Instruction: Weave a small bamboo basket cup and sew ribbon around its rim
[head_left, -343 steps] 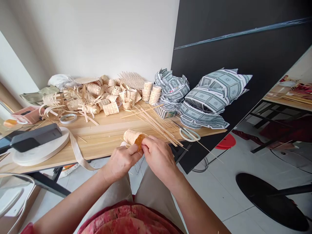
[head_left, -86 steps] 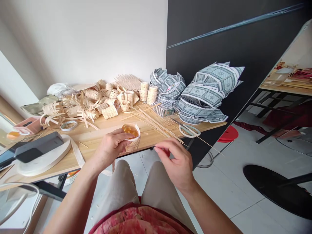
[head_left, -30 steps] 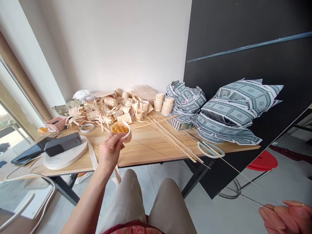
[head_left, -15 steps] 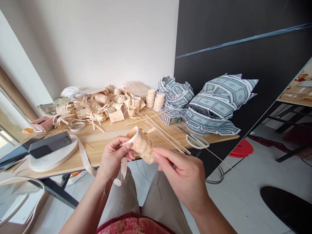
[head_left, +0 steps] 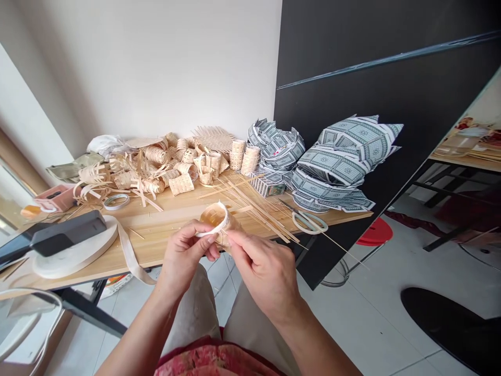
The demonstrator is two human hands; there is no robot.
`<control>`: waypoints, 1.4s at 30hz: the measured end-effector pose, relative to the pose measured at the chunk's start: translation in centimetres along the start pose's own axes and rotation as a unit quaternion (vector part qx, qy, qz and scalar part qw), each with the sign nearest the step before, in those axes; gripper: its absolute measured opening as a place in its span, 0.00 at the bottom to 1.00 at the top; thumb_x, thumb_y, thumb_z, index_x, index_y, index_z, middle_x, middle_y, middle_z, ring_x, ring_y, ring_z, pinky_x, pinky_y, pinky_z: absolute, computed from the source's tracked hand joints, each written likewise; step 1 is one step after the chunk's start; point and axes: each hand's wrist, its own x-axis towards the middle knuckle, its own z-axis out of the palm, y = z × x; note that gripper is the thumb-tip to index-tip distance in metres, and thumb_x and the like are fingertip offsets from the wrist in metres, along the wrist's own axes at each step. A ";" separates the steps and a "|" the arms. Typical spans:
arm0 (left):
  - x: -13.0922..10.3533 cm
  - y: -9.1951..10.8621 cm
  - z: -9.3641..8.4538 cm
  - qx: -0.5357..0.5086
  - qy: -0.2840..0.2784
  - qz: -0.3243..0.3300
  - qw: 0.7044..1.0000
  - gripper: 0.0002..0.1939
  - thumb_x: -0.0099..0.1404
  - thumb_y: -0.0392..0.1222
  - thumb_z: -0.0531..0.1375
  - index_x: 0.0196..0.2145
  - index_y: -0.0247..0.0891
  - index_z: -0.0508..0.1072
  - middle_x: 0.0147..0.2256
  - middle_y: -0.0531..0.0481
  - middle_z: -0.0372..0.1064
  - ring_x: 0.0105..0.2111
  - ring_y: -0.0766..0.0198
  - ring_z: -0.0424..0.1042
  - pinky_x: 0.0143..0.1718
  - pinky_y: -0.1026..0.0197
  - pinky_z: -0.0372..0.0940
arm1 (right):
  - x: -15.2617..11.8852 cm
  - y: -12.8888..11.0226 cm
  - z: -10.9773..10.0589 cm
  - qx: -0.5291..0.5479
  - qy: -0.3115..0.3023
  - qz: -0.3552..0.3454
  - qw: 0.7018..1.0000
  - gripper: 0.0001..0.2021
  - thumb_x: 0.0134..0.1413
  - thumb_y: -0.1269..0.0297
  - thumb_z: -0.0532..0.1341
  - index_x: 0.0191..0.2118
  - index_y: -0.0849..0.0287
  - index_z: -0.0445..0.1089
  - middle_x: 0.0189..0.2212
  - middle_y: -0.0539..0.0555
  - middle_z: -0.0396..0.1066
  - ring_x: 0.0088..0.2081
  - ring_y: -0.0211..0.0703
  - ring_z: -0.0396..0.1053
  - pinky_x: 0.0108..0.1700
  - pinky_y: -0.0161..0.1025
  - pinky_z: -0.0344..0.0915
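Observation:
In front of my lap I hold a small woven basket (head_left: 232, 224), tilted so its open mouth faces up and left. White cloth tape lines its rim. My left hand (head_left: 183, 253) is closed on the rim and tape, thumb on top. Against the basket's near side, my right hand (head_left: 270, 271) is pinched at the rim; its fingers hide whatever they hold. A white tape strip (head_left: 131, 253) runs toward my left hand from a flat roll (head_left: 74, 258) on the table.
A dark phone-like device (head_left: 70, 232) lies on the roll. Woven baskets (head_left: 182, 184) and loose strips crowd the table's back. Thin bamboo strips (head_left: 258, 211) and scissors (head_left: 309, 222) lie right of centre. Patterned folded-paper pieces (head_left: 336, 167) stand by the black panel.
My right hand has moved left and up, from the basket's lower end to near its rim. The basket's mouth has turned more toward me. The dangling dark thread no longer shows.

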 end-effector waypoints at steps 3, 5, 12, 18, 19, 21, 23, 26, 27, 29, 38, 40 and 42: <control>-0.1 0.0 -0.1 0.006 -0.007 0.010 1.000 0.04 0.56 0.39 0.62 0.28 0.36 0.73 0.18 0.57 0.67 0.18 0.73 0.67 0.21 0.70 0.64 | 0.0 0.0 0.0 -0.006 0.004 -0.002 1.000 0.13 0.57 0.75 0.52 0.25 0.59 0.69 0.21 0.49 0.71 0.20 0.31 0.64 0.26 0.32 0.53; -0.1 0.1 -0.1 0.010 -0.008 0.014 1.000 0.03 0.56 0.38 0.62 0.28 0.37 0.73 0.19 0.57 0.67 0.18 0.73 0.67 0.21 0.71 0.64 | 0.0 0.0 0.0 -0.005 0.006 -0.003 1.000 0.14 0.56 0.75 0.52 0.25 0.59 0.69 0.19 0.49 0.70 0.19 0.31 0.63 0.25 0.32 0.53; -0.2 0.4 0.1 0.034 0.002 0.020 0.999 0.06 0.55 0.41 0.63 0.27 0.35 0.73 0.19 0.56 0.66 0.18 0.72 0.67 0.19 0.69 0.64 | 0.0 -0.1 0.0 -0.002 0.011 -0.007 1.000 0.13 0.55 0.76 0.51 0.25 0.59 0.69 0.18 0.48 0.69 0.19 0.32 0.62 0.25 0.31 0.53; -0.3 0.6 0.3 0.092 0.010 0.060 0.994 0.07 0.55 0.42 0.62 0.27 0.35 0.73 0.21 0.55 0.65 0.18 0.71 0.67 0.19 0.68 0.65 | 0.0 0.0 0.0 0.003 0.013 0.001 1.000 0.13 0.55 0.76 0.50 0.27 0.59 0.69 0.17 0.48 0.68 0.19 0.32 0.62 0.25 0.31 0.54; -0.3 0.6 0.3 0.116 0.012 0.075 0.990 0.07 0.56 0.42 0.62 0.27 0.35 0.73 0.21 0.54 0.64 0.18 0.71 0.67 0.19 0.68 0.65 | 0.0 0.0 0.0 0.006 0.014 0.005 1.000 0.13 0.55 0.76 0.50 0.27 0.59 0.69 0.18 0.48 0.68 0.19 0.32 0.62 0.25 0.31 0.54; -0.3 0.5 0.2 0.188 0.017 0.124 0.974 0.06 0.58 0.41 0.60 0.27 0.36 0.73 0.23 0.53 0.65 0.18 0.71 0.67 0.20 0.69 0.65 | -0.1 0.1 0.2 0.015 0.017 0.024 0.999 0.13 0.54 0.75 0.50 0.26 0.59 0.69 0.16 0.48 0.66 0.18 0.32 0.60 0.24 0.31 0.53; -0.3 0.2 0.1 0.291 0.022 0.191 0.937 0.06 0.60 0.39 0.57 0.29 0.37 0.74 0.24 0.52 0.67 0.20 0.71 0.68 0.21 0.70 0.65 | -0.4 0.2 0.4 0.026 0.016 0.059 0.998 0.13 0.54 0.74 0.50 0.24 0.59 0.68 0.14 0.46 0.62 0.17 0.30 0.55 0.22 0.31 0.51; -0.3 -0.3 0.0 0.444 0.033 0.298 0.844 0.08 0.62 0.36 0.55 0.32 0.38 0.74 0.25 0.51 0.70 0.22 0.71 0.69 0.23 0.71 0.64 | -1.0 0.3 0.9 0.056 0.007 0.127 0.990 0.13 0.54 0.73 0.51 0.21 0.59 0.64 0.12 0.44 0.56 0.16 0.29 0.51 0.21 0.30 0.49; -0.3 -0.5 0.0 0.480 0.031 0.327 0.814 0.08 0.62 0.36 0.54 0.33 0.38 0.74 0.26 0.50 0.71 0.23 0.70 0.69 0.23 0.71 0.63 | -1.3 0.4 1.0 0.068 0.005 0.147 0.987 0.12 0.54 0.72 0.51 0.21 0.59 0.63 0.13 0.43 0.56 0.16 0.29 0.51 0.21 0.30 0.49; -0.4 -0.9 0.1 0.521 0.024 0.368 0.770 0.09 0.63 0.35 0.53 0.34 0.38 0.74 0.26 0.50 0.72 0.24 0.70 0.70 0.23 0.71 0.63 | -1.8 0.5 1.2 0.091 0.007 0.177 0.980 0.12 0.54 0.70 0.51 0.21 0.60 0.63 0.13 0.43 0.56 0.17 0.29 0.51 0.21 0.29 0.50; -0.9 -1.8 0.2 0.539 -0.053 0.381 0.749 0.14 0.65 0.31 0.48 0.38 0.38 0.73 0.26 0.50 0.72 0.21 0.72 0.69 0.23 0.73 0.63 | -2.5 0.7 1.1 0.118 0.003 0.197 0.973 0.12 0.55 0.68 0.51 0.23 0.59 0.63 0.16 0.45 0.61 0.18 0.30 0.54 0.22 0.29 0.53; -0.7 -1.9 0.1 0.545 -0.041 0.384 0.744 0.14 0.65 0.32 0.49 0.38 0.38 0.73 0.27 0.50 0.72 0.22 0.72 0.69 0.23 0.73 0.63 | -2.5 0.8 1.3 0.126 -0.008 0.209 0.970 0.11 0.55 0.67 0.51 0.24 0.59 0.64 0.16 0.46 0.63 0.18 0.31 0.56 0.22 0.29 0.54; -0.5 -2.1 -0.1 0.548 -0.024 0.385 0.742 0.14 0.64 0.31 0.49 0.38 0.39 0.73 0.28 0.50 0.72 0.23 0.71 0.69 0.24 0.72 0.62 | -2.6 0.9 1.4 0.149 -0.030 0.227 0.962 0.08 0.55 0.66 0.51 0.29 0.59 0.65 0.16 0.46 0.64 0.18 0.32 0.59 0.24 0.29 0.56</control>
